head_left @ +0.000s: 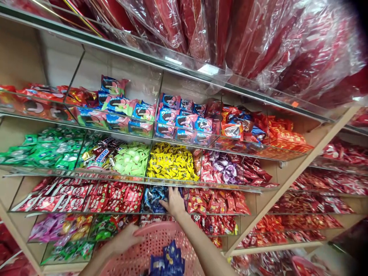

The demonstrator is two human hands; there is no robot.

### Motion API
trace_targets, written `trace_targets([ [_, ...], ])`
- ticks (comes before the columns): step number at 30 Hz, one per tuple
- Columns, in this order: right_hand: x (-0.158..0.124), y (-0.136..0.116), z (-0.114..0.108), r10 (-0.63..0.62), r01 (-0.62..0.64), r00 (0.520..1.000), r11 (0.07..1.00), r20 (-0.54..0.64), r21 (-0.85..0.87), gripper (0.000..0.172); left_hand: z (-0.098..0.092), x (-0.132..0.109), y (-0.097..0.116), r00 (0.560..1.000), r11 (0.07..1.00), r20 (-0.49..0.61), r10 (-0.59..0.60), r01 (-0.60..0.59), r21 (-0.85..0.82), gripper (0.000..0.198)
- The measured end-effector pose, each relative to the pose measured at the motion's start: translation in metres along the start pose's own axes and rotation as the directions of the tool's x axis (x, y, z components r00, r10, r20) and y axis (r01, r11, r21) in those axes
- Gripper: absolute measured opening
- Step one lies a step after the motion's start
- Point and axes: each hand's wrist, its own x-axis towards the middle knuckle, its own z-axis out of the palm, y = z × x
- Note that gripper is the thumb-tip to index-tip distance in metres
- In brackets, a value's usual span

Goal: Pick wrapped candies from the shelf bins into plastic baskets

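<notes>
Our right hand [174, 202] reaches into the clear acrylic bin, fingers closed on crinkly blue foil sweets [153, 198]. Our left hand [126, 238] grips the rim of the perforated pink plastic basket [152, 239], where glossy blue packets [169, 261] lie.

**Hidden, cut off and blurred**

The right hand [174, 202] reaches into the blue sweets [153, 198]; its fingertips are buried among the wrappers, so what they hold cannot be told. The left hand [124, 238] is blurred, its fingers merging with the basket [152, 237] rim, and its grip is unclear. The bottom edge cuts off both forearms and most of the basket. The blue packets [168, 262] in the basket are partly cut off too, their print too small to read. The top edge crops the red bags [258, 34], and glare hides their contents. The top right corner is dark. The shelves [339, 184] at right blur into red, their sweets indistinct.
</notes>
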Motion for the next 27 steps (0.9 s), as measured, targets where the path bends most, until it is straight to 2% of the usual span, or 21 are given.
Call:
trace_targets([
  [5, 0.029, 0.000, 0.006, -0.066, 0.081, 0.990, 0.990, 0.126, -0.119, 0.063, 0.007, 0.007, -0.021, 0.999, 0.995, -0.014, -0.051, 0.050, -0.092, 0.046],
  [10, 0.046, 0.011, 0.002, -0.298, 0.321, 0.941, 0.936, 0.159, -0.146, 0.062, 0.012, 0.011, -0.025, 0.998, 0.990, 0.061, -0.022, 0.030, -0.137, 0.045],
  [12, 0.049, 0.014, 0.000, -0.348, 0.375, 0.921, 0.914, 0.176, -0.153, 0.058, 0.010, 0.012, -0.023, 0.997, 0.990, 0.070, -0.010, 0.020, -0.138, 0.043],
  [16, 0.050, 0.010, 0.000, -0.362, 0.397, 0.911, 0.898, 0.196, -0.189, 0.049, 0.007, 0.017, -0.019, 0.997, 0.990, 0.073, 0.017, -0.007, -0.139, 0.040],
  [21, 0.049, -0.002, 0.006, -0.454, 0.472, 0.882, 0.847, 0.130, -0.244, 0.056, 0.006, 0.023, -0.019, 0.997, 0.984, 0.076, 0.014, -0.001, -0.176, 0.043],
  [27, 0.051, -0.004, 0.006, -0.441, 0.455, 0.890, 0.855, 0.114, -0.250, 0.053, 0.005, 0.026, -0.018, 0.998, 0.982, 0.055, 0.022, -0.011, -0.188, 0.045],
])
